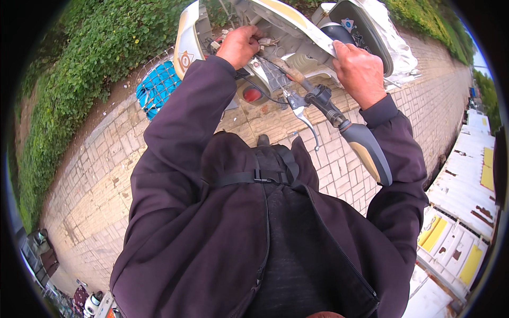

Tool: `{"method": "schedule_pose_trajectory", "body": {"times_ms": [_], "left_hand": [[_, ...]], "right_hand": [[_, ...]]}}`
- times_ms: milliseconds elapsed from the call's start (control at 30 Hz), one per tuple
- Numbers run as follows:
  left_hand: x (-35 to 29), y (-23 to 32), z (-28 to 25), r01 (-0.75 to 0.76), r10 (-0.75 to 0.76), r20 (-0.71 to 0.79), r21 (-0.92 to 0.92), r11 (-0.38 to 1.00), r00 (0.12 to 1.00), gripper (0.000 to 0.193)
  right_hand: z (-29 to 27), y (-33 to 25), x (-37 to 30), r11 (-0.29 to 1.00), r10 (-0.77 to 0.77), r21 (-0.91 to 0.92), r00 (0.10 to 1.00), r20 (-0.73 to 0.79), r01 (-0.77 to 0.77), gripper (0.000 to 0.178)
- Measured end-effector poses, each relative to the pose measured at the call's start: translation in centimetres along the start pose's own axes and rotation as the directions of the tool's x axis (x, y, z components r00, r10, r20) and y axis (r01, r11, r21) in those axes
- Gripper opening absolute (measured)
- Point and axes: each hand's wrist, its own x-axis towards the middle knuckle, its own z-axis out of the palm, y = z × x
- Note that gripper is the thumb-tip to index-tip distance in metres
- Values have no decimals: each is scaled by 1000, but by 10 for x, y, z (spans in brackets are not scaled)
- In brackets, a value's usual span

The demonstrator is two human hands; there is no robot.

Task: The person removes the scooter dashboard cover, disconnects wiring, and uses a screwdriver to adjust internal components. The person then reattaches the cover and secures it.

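A white and tan scooter stands before me with its front cover panel (291, 18) lifted off its frame. My right hand (358, 71) is closed on the right edge of this panel. Deep in the exposed wiring, my left hand (239, 46) has its fingers curled together; what they pinch is hidden. White wire connectors (269, 42) lie just beside its fingertips. Below the hands, the handlebar (297, 75) runs toward me, with a silver brake lever (305, 124) and a grey and tan grip (368, 151) near my right forearm.
A net-covered basket (159, 87) with a bright blue bundle sits at the left. A red round reflector (252, 95) shows under the handlebar. Green hedge (106, 58) borders the brick paving (106, 175). White and yellow rusted panels (456, 212) stand at the right.
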Motion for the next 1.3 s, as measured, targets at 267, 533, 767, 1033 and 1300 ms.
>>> {"method": "schedule_pose_trajectory", "body": {"times_ms": [267, 533, 767, 1033, 1300], "left_hand": [[3, 5, 11, -169, 192, -64, 266, 949, 979, 35], [10, -3, -1, -2, 0, 57, 29, 1000, 998, 34], [8, 0, -2, -101, 95, 52, 149, 984, 994, 33], [-3, -1, 6, -76, 76, -1, 114, 991, 997, 34], [3, 40, -17, 57, -341, -205, -780, 623, 918, 39]], "right_hand": [[2, 1, -2, 1000, 15, 23, 1000, -7, -15, 18], [15, -3, -16, 997, 43, 63, 999, -18, -42, 31], [32, -8, -38, 983, 119, 139, 992, 32, -122, 45], [50, -13, -51, 959, 191, 203, 981, 45, -196, 47], [54, -5, -52, 958, 122, 255, 992, 38, -128, 51]]}}
